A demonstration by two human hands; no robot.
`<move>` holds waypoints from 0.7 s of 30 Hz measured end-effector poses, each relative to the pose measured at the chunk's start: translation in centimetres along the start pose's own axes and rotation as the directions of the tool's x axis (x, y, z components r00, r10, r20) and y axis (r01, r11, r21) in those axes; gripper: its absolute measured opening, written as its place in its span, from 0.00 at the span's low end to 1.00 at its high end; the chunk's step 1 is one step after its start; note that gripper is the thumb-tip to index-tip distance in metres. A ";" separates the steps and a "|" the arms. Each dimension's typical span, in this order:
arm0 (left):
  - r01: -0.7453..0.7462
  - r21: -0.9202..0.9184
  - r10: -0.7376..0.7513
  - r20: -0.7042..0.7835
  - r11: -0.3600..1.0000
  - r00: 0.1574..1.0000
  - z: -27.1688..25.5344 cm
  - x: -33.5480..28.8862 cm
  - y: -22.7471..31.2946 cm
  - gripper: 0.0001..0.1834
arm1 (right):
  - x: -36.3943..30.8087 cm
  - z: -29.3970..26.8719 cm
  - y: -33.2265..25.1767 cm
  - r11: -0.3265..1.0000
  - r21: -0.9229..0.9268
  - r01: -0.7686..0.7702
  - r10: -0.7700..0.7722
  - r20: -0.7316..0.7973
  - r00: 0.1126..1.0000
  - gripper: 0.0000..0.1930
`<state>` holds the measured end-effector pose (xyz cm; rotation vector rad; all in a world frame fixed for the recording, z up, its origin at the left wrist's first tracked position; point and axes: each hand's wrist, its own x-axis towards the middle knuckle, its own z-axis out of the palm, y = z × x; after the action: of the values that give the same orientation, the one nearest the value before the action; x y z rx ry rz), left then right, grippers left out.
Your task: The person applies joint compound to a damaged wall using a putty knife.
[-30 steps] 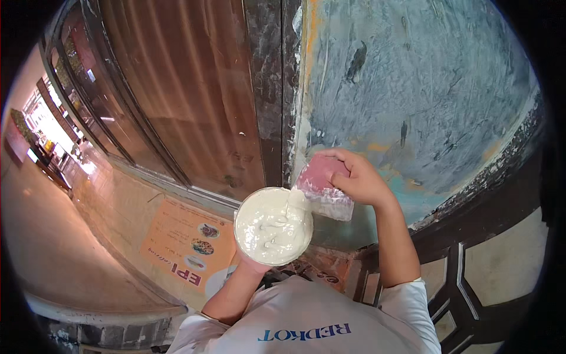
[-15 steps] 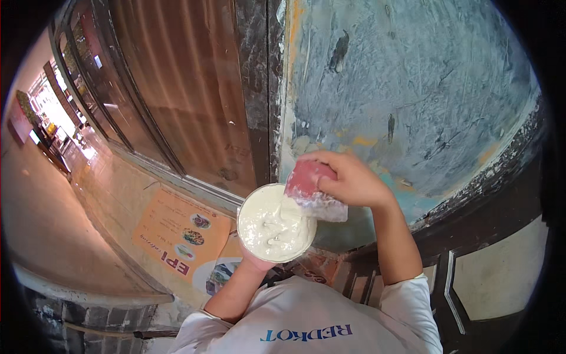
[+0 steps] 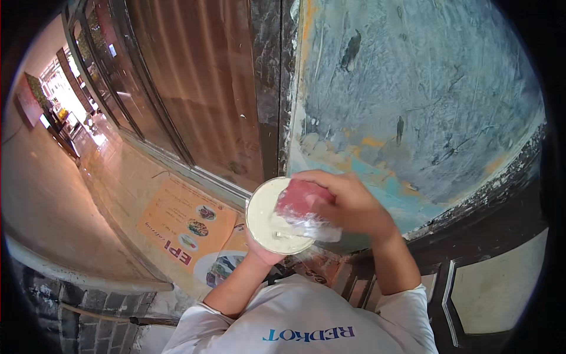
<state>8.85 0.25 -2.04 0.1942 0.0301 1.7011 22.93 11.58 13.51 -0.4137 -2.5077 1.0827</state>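
Note:
A round tub of creamy white putty sits in my left hand, whose fingers are partly hidden under and behind it. My right hand is closed on a red putty spreader, thumb on its face. White putty coats the spreader's lower edge, which lies over the right part of the tub's mouth. Some blur covers my right hand, and I cannot tell how deep the edge goes.
A patchy grey-blue wall with dark marks rises ahead on the right. Left of it stand a dark-framed brown glass panel and an orange printed sheet on the floor. A dark panelled piece is at the lower right.
My right hand has brought the spreader further left and down over the tub, covering more of the putty. The whole view has shifted slightly.

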 end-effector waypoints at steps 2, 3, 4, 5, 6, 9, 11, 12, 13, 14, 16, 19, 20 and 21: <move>-0.009 0.052 0.010 -0.017 0.999 1.000 0.0 0.4 0.4 0.40 | 0.1 2.0 0.3 0.992 -0.113 0.059 -0.061 -0.007 0.998 0.19; -0.006 0.053 0.008 -0.022 0.999 1.000 0.3 0.3 0.6 0.40 | 0.4 2.1 1.0 0.992 -0.109 0.056 -0.058 -0.009 0.998 0.19; -0.022 0.044 0.022 -0.001 0.999 1.000 0.8 0.1 0.7 0.40 | 0.7 1.9 1.6 0.996 -0.065 0.068 -0.073 -0.069 0.995 0.20; -0.043 0.035 0.043 0.020 0.998 0.999 1.1 0.0 1.0 0.41 | 1.1 1.7 1.9 0.996 -0.021 0.086 -0.088 -0.125 0.988 0.20; -0.008 0.055 0.012 -0.066 0.998 0.998 0.9 0.2 1.4 0.41 | 1.3 1.3 1.5 0.998 0.004 0.055 -0.053 -0.163 0.985 0.21; 0.020 0.024 -0.018 -0.074 1.000 0.997 1.4 0.2 2.7 0.42 | 2.2 1.8 0.3 0.999 -0.017 0.037 -0.039 -0.100 0.994 0.22; 0.016 0.048 -0.015 -0.023 0.999 1.000 1.3 0.3 3.4 0.42 | 3.2 2.7 -0.5 0.994 0.075 -0.084 0.085 0.001 0.996 0.23; 0.032 -0.003 -0.032 -0.007 0.999 0.999 1.3 0.3 3.8 0.41 | 4.0 3.0 -0.1 0.998 0.017 -0.059 0.059 0.017 0.998 0.23; 0.048 -0.054 -0.047 0.010 0.997 0.999 1.4 0.4 4.2 0.41 | 4.8 3.3 0.4 0.999 -0.041 -0.032 0.034 0.034 0.999 0.22; 0.023 0.023 -0.023 -0.021 0.999 1.000 2.1 0.6 4.6 0.41 | 6.0 3.4 0.7 0.993 0.011 0.118 -0.116 -0.100 0.988 0.21; 0.057 -0.070 -0.056 0.014 0.996 0.998 2.6 0.7 5.8 0.41 | 6.8 3.1 -0.1 0.998 0.058 0.039 -0.032 -0.128 0.991 0.21; 0.095 -0.183 -0.073 0.125 0.979 0.989 2.3 0.5 7.4 0.40 | 8.5 4.9 -0.8 0.996 0.029 0.085 -0.080 -0.142 0.987 0.20; 0.139 -0.386 -0.042 0.249 0.912 0.967 2.7 0.6 7.7 0.40 | 9.3 5.8 -0.4 0.995 -0.026 0.096 -0.099 -0.140 0.985 0.20; 0.144 -0.381 -0.048 0.250 0.913 0.967 2.7 0.6 8.3 0.40 | 9.9 6.4 0.0 0.991 -0.081 0.106 -0.117 -0.138 0.984 0.19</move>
<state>1.07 -0.61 1.77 0.0874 -0.4742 1.5385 11.26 11.55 11.67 -0.3529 -2.4184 0.8895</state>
